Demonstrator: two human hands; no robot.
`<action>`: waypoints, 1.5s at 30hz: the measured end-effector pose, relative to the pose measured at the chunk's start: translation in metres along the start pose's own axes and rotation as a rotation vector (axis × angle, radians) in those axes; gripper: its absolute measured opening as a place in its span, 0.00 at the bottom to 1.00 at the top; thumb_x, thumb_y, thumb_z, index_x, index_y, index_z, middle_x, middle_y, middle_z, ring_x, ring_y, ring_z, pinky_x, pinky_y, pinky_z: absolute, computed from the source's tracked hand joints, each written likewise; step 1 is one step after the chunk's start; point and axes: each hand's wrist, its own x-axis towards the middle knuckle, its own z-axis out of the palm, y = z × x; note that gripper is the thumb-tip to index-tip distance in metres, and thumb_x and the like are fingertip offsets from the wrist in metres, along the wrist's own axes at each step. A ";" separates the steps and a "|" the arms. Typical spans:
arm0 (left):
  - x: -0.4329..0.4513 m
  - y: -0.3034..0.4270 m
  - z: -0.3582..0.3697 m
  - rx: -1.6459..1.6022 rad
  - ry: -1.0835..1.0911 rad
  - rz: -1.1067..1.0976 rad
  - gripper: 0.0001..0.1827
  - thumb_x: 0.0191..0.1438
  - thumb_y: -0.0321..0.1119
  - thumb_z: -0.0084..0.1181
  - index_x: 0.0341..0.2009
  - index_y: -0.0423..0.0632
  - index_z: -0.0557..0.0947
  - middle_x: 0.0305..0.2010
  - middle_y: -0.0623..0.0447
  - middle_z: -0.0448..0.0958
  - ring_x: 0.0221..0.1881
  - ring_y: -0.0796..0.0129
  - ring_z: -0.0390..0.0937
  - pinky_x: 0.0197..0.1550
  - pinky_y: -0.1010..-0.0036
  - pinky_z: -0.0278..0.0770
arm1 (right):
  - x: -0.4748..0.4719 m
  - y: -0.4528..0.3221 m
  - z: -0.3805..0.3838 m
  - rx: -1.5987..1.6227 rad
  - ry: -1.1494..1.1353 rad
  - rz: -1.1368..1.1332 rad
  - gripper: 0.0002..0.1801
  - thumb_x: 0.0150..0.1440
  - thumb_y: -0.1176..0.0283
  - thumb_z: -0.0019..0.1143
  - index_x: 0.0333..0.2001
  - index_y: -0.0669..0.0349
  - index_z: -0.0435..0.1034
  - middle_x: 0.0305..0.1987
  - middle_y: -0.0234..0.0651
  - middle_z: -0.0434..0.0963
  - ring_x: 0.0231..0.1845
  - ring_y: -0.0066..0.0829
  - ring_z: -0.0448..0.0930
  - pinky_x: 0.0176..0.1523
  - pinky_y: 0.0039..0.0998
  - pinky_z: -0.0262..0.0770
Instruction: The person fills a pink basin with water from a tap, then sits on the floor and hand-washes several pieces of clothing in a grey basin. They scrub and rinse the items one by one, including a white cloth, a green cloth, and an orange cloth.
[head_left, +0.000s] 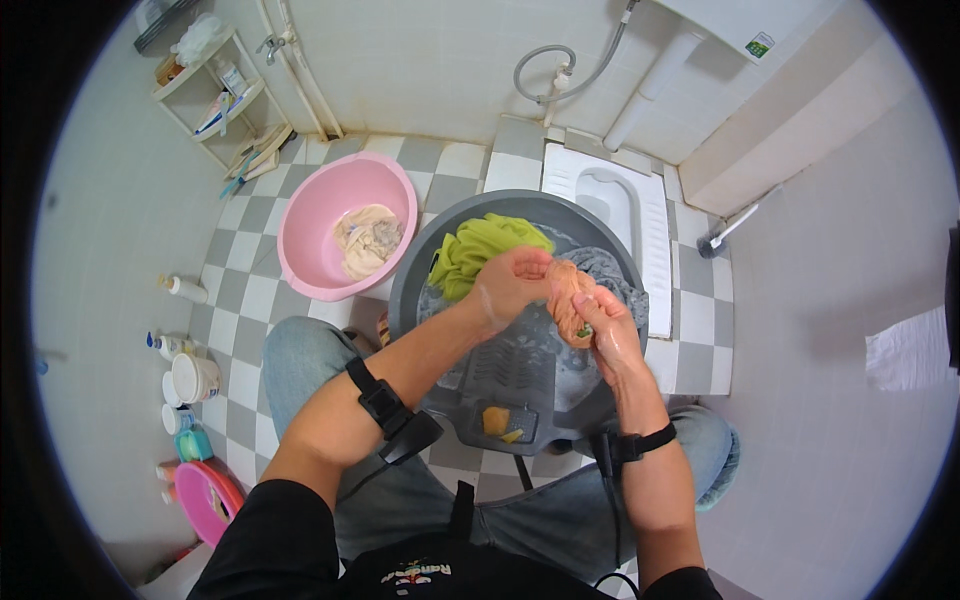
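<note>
Between my two hands is a wet, bunched orange cloth (568, 296), held above a grey washtub (405, 300). My right hand (609, 322) grips its lower right side, thumb on top. Curled fingers of my left hand (517, 281) meet the cloth's upper left end. Soapy water (517, 345) lies in the tub below. A lime-green garment (484, 247) is heaped on the tub's far left side, and a dark grey wet cloth (600, 266) lies at the far right. The tub's ribbed washboard (506, 367) slopes toward me. Yellow soap pieces (495, 421) rest in its near tray.
A pink basin (300, 240) holding cream cloths (367, 244) stands left of the tub. A squat toilet (652, 247) lies right behind it, with a toilet brush (716, 244) near the right wall. Bottles and tubs (196, 376) line the left wall below a corner shelf (214, 97).
</note>
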 end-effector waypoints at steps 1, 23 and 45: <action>0.000 0.001 0.000 0.000 0.020 -0.017 0.19 0.52 0.25 0.63 0.50 0.38 0.78 0.45 0.52 0.79 0.45 0.71 0.76 0.49 0.75 0.75 | 0.001 0.001 0.000 0.029 0.015 -0.039 0.12 0.64 0.69 0.53 0.48 0.64 0.72 0.42 0.31 0.79 0.40 0.17 0.77 0.44 0.20 0.72; 0.003 -0.014 0.015 0.240 -0.038 0.100 0.10 0.64 0.33 0.51 0.46 0.41 0.76 0.42 0.55 0.76 0.43 0.77 0.73 0.47 0.78 0.73 | 0.002 0.009 0.014 0.229 0.046 -0.169 0.16 0.66 0.64 0.50 0.50 0.66 0.71 0.45 0.33 0.79 0.43 0.20 0.79 0.47 0.22 0.74; -0.002 -0.032 0.049 -0.011 0.451 0.096 0.17 0.67 0.44 0.47 0.41 0.43 0.79 0.31 0.57 0.76 0.29 0.76 0.71 0.32 0.76 0.72 | 0.014 0.035 0.036 -0.040 0.434 -0.369 0.07 0.66 0.73 0.48 0.45 0.64 0.69 0.38 0.33 0.79 0.35 0.17 0.76 0.39 0.20 0.74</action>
